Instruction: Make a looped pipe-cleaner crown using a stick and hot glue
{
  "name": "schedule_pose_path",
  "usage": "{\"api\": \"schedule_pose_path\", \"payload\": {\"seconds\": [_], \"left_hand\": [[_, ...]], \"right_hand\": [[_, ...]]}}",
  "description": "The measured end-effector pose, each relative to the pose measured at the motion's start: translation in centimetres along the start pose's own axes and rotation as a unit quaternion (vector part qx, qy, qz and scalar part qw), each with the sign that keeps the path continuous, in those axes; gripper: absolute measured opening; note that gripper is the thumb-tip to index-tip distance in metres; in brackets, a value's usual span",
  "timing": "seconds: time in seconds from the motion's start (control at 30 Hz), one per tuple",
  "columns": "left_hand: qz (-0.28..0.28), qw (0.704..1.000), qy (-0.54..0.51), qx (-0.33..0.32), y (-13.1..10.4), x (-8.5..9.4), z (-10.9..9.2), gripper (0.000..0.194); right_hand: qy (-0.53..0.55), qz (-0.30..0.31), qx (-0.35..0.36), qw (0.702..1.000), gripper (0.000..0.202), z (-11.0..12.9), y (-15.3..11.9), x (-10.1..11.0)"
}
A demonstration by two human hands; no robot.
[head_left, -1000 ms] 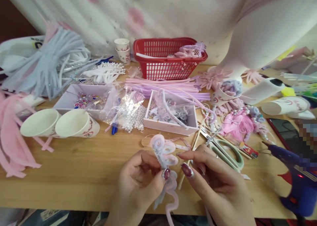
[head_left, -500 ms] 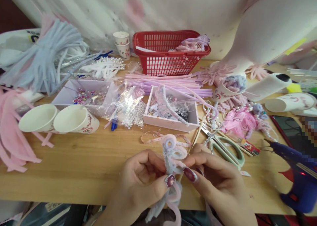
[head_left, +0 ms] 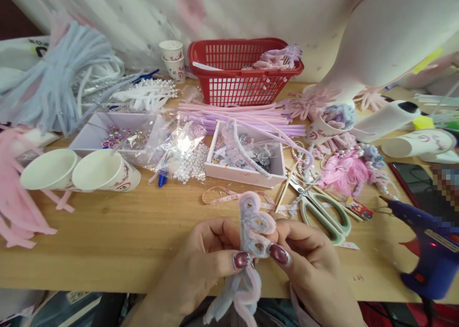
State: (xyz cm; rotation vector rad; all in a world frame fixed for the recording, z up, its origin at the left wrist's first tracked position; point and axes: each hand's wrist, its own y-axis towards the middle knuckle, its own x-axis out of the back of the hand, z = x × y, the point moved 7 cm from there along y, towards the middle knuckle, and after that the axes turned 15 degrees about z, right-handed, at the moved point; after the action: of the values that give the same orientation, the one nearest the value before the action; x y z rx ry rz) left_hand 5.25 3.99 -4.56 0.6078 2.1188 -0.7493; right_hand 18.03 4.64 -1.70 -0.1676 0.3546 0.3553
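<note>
Between my hands is a looped strip of pink and pale blue pipe cleaners [head_left: 248,222], with several scalloped loops along its right side and loose tails hanging below. My left hand [head_left: 211,257] pinches its blue edge, thumb in front and fingers behind. My right hand [head_left: 304,257] grips the lowest full loop between thumb and fingertips. The fingertips behind the strip are partly hidden. Just beyond lies a tape measure [head_left: 222,199]. Green-handled scissors [head_left: 324,216] rest beyond my right hand.
A blue glue gun [head_left: 426,245] with a red light stands at the right. Paper cups [head_left: 103,171], an open box of trims [head_left: 247,176], a bag of pearl beads [head_left: 188,159] and a red basket [head_left: 247,88] stand farther back. Pipe cleaner bundles [head_left: 68,73] lie at left.
My right fingers have shifted so that another loop shows rounded and closed beside the others. The view has moved slightly.
</note>
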Motion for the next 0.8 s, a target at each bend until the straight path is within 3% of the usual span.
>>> {"api": "schedule_pose_path", "payload": {"seconds": [0.17, 0.37, 0.63, 0.73, 0.8], "left_hand": [[0.001, 1.000, -0.030, -0.004, 0.4, -0.3, 0.4, 0.028], [-0.064, 0.995, -0.024, -0.077, -0.4, -0.3, -0.5, 0.028], [-0.031, 0.992, -0.081, -0.087, -0.2, -0.9, -0.2, 0.028], [-0.029, 0.993, -0.090, -0.075, -0.3, -0.5, -0.2, 0.030], [-0.015, 0.994, -0.080, -0.076, -0.4, -0.1, -0.4, 0.031]], "right_hand": [[0.019, -0.021, 0.005, 1.000, 0.020, -0.2, -0.3, 0.0], [-0.073, -0.070, 0.022, 0.995, 0.006, 0.6, -0.9, 0.2], [0.038, -0.044, -0.002, 0.998, 0.016, -0.9, -0.4, -1.4], [0.007, -0.062, 0.012, 0.998, 0.016, -0.7, -0.6, -1.3], [-0.069, -0.076, 0.019, 0.995, 0.014, -0.2, -1.0, -1.0]]}}
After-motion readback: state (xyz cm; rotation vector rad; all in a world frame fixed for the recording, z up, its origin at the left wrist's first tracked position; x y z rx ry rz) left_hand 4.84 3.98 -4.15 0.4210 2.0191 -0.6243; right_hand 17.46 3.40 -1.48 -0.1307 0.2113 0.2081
